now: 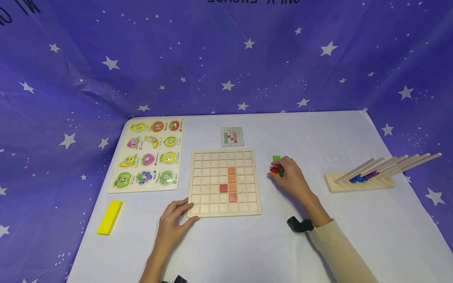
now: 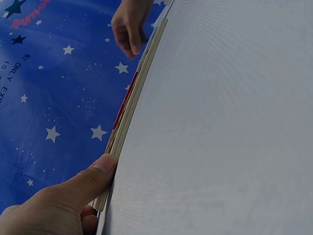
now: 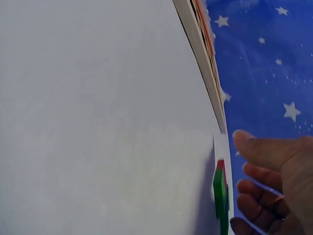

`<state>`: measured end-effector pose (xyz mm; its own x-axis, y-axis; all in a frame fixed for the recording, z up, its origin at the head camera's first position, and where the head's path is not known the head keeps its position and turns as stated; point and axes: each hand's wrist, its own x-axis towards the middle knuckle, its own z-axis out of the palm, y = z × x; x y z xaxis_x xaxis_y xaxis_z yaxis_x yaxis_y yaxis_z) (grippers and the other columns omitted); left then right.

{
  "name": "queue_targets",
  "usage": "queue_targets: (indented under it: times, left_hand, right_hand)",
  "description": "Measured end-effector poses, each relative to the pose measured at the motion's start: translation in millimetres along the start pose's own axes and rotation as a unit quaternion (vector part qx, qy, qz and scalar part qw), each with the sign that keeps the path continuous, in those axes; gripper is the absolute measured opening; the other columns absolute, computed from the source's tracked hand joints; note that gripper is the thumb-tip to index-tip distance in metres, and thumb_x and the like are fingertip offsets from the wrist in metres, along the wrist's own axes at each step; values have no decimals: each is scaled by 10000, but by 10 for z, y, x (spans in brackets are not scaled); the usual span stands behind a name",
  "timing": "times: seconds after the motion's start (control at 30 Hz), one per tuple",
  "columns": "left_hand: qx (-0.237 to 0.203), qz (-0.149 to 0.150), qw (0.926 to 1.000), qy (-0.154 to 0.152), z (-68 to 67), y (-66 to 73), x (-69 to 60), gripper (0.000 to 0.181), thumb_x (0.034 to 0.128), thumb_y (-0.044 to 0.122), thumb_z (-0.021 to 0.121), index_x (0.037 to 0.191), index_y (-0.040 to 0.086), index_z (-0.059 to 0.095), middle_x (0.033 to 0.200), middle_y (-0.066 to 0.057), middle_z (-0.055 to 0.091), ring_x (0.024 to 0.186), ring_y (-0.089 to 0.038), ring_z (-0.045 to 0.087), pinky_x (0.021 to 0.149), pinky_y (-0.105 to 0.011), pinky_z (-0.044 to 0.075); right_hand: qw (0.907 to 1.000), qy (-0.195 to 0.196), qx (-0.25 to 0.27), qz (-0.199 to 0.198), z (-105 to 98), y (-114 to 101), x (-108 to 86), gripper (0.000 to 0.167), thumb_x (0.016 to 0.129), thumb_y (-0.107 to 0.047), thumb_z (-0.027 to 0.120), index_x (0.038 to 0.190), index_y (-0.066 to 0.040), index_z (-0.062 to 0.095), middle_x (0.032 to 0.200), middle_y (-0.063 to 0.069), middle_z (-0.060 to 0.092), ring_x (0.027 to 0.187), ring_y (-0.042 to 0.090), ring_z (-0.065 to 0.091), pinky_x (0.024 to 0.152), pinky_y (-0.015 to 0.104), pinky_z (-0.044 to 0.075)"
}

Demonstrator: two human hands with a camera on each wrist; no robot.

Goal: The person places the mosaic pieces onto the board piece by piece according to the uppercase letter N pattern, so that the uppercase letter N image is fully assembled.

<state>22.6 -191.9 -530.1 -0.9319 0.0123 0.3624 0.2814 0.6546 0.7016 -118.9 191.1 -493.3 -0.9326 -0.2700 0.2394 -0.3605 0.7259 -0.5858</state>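
Observation:
A square wooden grid board (image 1: 209, 188) lies mid-table, with several orange and red tiles (image 1: 232, 179) set in its cells. At its near left corner my left hand (image 1: 173, 220) holds the board, thumb (image 2: 98, 171) along the near edge. To the right of the board, my right hand (image 1: 291, 177) hovers close over a small group of loose tiles, a red tile (image 1: 274, 170) and green tiles (image 1: 276, 158). In the right wrist view, the thumb and fingers are apart, with nothing visible between them, beside a green tile (image 3: 219, 193). The hand partly hides the tiles in the head view.
Behind the board lies a small pattern card (image 1: 232, 136) with coloured squares. A fruit peg puzzle (image 1: 148, 155) is at the back left, a yellow block (image 1: 110, 217) in front of it. At the right stands a wooden peg rack (image 1: 361, 184) with blue and purple beads.

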Motion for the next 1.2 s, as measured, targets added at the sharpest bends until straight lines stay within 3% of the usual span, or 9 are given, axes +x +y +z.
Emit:
queue_targets:
  times: [0.23,0.57,0.83,1.2]
  left_hand:
    - [-19,-87,9999,-75,-20,19,15,464,669,179,904,1097,113,736,1200,-53,648,1105,-222,586,986,-28,366]
    - [32,-93,9999,-42,-5,9,1,453,674,186,903,1092,121,741,1196,-51,649,1100,-208,584,956,-21,381]
    - [18,156,9998,148,34,11,9,454,649,151,915,1071,127,749,1175,-27,663,1081,-216,611,965,-44,395]
    - [62,98,9999,113,1,0,14,460,650,161,915,1077,131,747,1176,-39,661,1090,-216,603,967,-38,387]
  right_hand:
    - [9993,-83,-278,248,-34,105,-54,351,762,-148,849,1020,30,691,925,117,625,822,242,526,692,335,459]
    - [9979,-294,-367,-442,-4,122,-30,285,780,-84,812,1037,-15,711,946,100,637,853,253,521,715,357,441]
    - [9980,-379,-453,-209,-5,117,-78,315,792,-137,819,1056,-4,711,935,93,615,828,229,497,699,338,420]
    - [9978,-238,-283,-548,71,105,-2,241,755,-121,831,946,-33,714,883,58,622,806,212,504,696,329,393]
